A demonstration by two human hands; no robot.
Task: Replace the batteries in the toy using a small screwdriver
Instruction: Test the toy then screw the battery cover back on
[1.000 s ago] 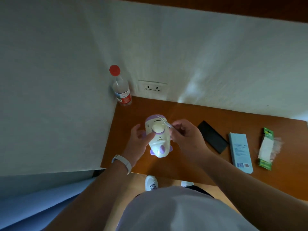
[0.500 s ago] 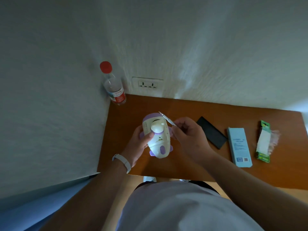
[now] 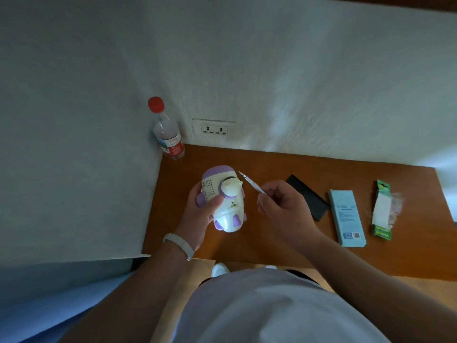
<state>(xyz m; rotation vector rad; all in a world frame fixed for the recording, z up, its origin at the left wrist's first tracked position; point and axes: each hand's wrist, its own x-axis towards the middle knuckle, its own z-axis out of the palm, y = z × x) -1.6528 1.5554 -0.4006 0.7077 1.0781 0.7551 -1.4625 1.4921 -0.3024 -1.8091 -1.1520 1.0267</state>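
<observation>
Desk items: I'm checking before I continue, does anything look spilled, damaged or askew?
Only the green battery pack: its clear plastic sticks out ragged at one side, seemingly torn open. The bottle stands upright and capped, and nothing is spilled.

A plain room: wooden desk [image 3: 272, 246] against white wall [image 3: 272, 70], socket [image 3: 214, 130]

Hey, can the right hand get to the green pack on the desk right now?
Probably, the way looks free: the green pack lies uncovered beyond the blue box, but the right hand pinches the screwdriver.
</observation>
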